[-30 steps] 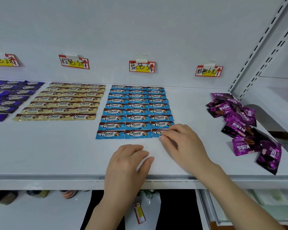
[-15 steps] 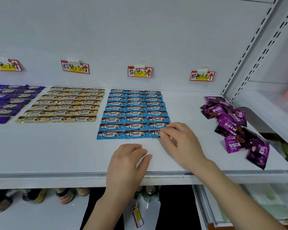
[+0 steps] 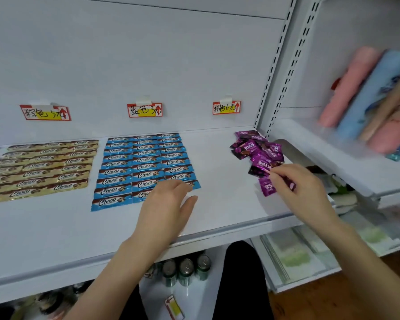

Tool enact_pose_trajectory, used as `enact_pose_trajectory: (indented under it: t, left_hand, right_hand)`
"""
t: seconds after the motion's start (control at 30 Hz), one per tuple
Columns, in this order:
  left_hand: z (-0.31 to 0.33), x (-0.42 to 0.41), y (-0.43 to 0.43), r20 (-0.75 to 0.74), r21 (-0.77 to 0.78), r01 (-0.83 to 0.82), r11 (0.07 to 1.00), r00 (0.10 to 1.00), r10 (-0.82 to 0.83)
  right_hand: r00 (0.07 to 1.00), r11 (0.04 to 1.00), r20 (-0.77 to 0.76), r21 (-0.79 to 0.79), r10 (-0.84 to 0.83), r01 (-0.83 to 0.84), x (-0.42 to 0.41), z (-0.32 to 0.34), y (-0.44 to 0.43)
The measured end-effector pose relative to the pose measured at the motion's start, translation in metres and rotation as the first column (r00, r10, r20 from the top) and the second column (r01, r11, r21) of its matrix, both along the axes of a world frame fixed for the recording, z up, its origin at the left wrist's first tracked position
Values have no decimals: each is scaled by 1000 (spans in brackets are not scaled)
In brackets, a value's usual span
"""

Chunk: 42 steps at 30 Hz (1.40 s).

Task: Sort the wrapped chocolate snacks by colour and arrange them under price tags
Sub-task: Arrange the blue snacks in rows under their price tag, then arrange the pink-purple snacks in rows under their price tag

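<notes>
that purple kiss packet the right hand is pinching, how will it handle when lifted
Probably light: the right hand pinches the purple Kiss packet with fingertips alone. Its glossy wrapper looks slippery, so a loose pinch may slip. It looks flat and crinkly, unlikely to roll, though the loose pile beside it could shift.

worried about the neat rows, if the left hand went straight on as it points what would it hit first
Probably the blue Choco rows: the left hand overlaps their near right corner in view, height unclear.
</notes>
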<state>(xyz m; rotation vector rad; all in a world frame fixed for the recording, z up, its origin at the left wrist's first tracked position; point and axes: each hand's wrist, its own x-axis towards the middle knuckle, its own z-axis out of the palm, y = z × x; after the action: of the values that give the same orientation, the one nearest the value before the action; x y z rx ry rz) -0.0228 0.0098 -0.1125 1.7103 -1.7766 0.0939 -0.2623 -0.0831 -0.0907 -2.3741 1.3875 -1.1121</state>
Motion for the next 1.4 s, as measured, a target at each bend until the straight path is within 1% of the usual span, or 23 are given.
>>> enact_pose_trajectory:
  t: [0.1,0.23,0.33,0.47,0.6,0.67,0.7,0.8,0.9,0.93,1.0,1.13,1.23,1.3,1.33,1.4]
  left_hand:
    - [1,-20,-17,-21,-5,56,998,998,-56]
    - [-1,-51,-45,-49,44,105,993,994,-103]
    - [-3,-70,-64,-74,102,108,989,992,-101]
    - [-5,-99,-83,-131,140,118,983,986,-99]
    - [-7,-124,-103,-180,188,179,966,973,-145]
    - [-6,-131,-119,-143,216,212,953,973,-184]
    - [-5,-134,-128,-114,257,216,942,975,-192]
    - [-6,-142,-150,-61,434,199,879,980,-192]
    - [-15,-146,-158,35,508,140,850,982,-183]
    - [-18,-145,-159,60,505,129,853,981,-184]
    - [-20,-141,-158,54,468,133,873,982,-178]
    - [-18,-130,-151,-47,403,175,898,984,-171]
    - [-17,-120,-136,-131,344,172,923,982,-134]
    - [-17,-113,-129,-141,328,148,933,984,-107]
    - [-16,-112,-125,-139,326,132,936,986,-90]
    - [-16,-110,-122,-134,326,106,939,989,-65]
  right_hand:
    - [998,998,-3,23,-65,65,-23,-4,-5]
    - [996,993,-32,71,-89,91,-46,-17,-17]
    - [995,991,-50,99,-84,88,-60,-20,-34]
    - [996,992,-70,108,-63,70,-70,-22,-62]
    - [996,982,-66,176,-53,64,-69,-33,-83]
    - [997,972,-64,226,-43,56,-68,-36,-90]
    - [997,971,-69,235,-31,47,-68,-37,-93]
    - [994,981,-106,194,0,20,-65,-39,-98]
    - [992,985,-124,171,-11,32,-63,-41,-101]
    - [991,986,-132,166,-6,28,-63,-42,-100]
    - [988,986,-144,168,48,-24,-64,-41,-100]
    - [971,966,-161,219,178,-140,-55,-41,-99]
    - [945,947,-172,212,278,-240,-42,-41,-96]
    - [930,937,-176,200,322,-286,-36,-39,-96]
    - [931,936,-163,192,328,-296,-34,-36,-100]
    - [953,949,-71,136,296,-285,-28,-27,-117]
